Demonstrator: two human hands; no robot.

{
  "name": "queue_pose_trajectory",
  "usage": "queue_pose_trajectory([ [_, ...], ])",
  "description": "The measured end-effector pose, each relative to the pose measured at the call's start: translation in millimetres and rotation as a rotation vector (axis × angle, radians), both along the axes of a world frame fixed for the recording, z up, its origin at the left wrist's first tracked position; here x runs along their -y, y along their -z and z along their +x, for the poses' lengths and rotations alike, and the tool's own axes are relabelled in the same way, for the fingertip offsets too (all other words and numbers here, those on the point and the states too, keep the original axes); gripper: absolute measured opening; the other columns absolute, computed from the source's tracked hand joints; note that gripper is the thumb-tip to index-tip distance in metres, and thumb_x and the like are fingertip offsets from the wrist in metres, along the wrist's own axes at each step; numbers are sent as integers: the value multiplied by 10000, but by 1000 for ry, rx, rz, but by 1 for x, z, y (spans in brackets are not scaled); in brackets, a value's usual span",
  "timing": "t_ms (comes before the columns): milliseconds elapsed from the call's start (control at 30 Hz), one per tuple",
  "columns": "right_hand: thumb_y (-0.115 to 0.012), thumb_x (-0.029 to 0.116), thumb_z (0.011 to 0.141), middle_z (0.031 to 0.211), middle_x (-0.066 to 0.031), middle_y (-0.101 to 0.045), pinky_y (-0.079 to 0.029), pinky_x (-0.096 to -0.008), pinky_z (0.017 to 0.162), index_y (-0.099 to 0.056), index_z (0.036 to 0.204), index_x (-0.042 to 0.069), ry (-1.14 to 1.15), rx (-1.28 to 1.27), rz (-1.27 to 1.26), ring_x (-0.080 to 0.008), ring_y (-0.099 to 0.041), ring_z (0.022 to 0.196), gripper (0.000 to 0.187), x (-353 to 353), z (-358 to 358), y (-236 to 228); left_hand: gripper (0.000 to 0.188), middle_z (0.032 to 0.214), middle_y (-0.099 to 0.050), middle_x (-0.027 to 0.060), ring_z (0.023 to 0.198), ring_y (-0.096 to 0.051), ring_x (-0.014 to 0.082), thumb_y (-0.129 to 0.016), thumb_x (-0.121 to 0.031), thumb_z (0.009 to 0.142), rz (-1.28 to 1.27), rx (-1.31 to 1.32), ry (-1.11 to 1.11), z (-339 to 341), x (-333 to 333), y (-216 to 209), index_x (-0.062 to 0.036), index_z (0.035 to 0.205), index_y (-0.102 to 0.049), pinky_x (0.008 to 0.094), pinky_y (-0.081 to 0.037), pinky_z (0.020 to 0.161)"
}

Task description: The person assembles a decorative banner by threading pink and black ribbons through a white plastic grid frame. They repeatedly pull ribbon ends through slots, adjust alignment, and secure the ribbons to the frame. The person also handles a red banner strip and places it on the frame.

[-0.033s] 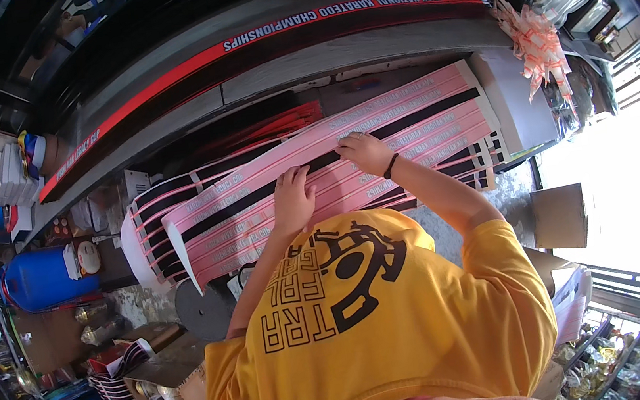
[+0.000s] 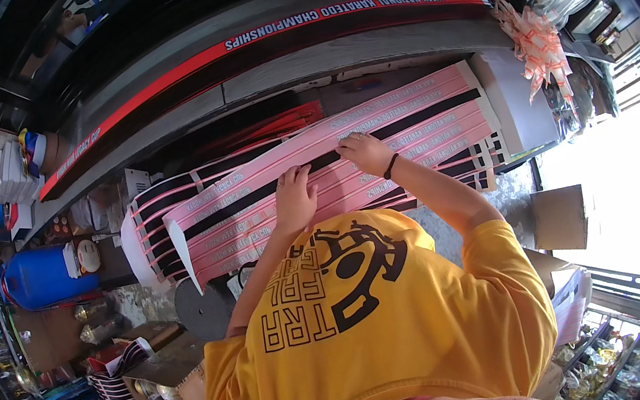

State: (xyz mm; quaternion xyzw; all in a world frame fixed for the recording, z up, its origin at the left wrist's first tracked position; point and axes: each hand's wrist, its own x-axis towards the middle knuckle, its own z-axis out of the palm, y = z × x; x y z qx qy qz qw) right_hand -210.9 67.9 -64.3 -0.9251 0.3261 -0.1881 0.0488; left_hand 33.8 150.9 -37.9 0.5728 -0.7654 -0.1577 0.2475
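Observation:
A long pink printed sheet (image 2: 408, 139) with rows of pale, mirrored lettering lies in front of me. A black ribbon strip (image 2: 240, 202) runs lengthwise over it. My left hand (image 2: 296, 199) rests near the sheet's middle, its bent fingers closed on the strip's edge. To its right, my right hand (image 2: 366, 154), with a dark band at the wrist, also has curled fingers on the strip. The undersides of both hands' fingertips are hidden. Beneath the pink sheet, another sheet with black and pink stripes (image 2: 150, 237) shows at the left end.
A red printed ribbon (image 2: 161, 79) stretches along the ledge beyond. Red strips (image 2: 271, 126) lie behind the sheet. A white box (image 2: 515, 100) stands at its right end, below pink ribbon bows (image 2: 538, 53). At left is a blue container (image 2: 36, 279); cardboard boxes (image 2: 560, 218) stand around.

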Motion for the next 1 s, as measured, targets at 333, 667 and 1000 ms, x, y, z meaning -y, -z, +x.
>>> queue_pose_trajectory([
  [333, -543, 73, 769, 970, -100, -629, -491, -421, 850, -572, 991, 68, 43, 122, -30, -301, -601, 971, 224, 2, 32, -64, 498, 1162, -544, 169, 1080, -529, 358, -677, -123, 808, -328, 17, -38, -15, 16, -23, -70, 1266, -491, 476, -441, 889],
  [667, -639, 120, 860, 901, -143, -647, -505, -353, 734, -656, 970, 14, 76, 201, 356, -296, -637, 818, 154, 9, -34, -256, 217, 912, -704, 161, 779, -688, 243, -649, -114, 866, 297, -161, -1, 143, 17, -158, 25, 1032, -665, 321, -519, 707],
  [1000, -581, 183, 963, 672, 60, -476, -276, -179, 498, -618, 1108, 28, 379, 611, 686, -5, -365, 551, 216, 54, -112, -325, 266, 856, -705, 104, 747, -670, 166, -596, -216, 953, 511, -564, -115, 272, -18, -279, 33, 1018, -662, 285, -543, 704],
])
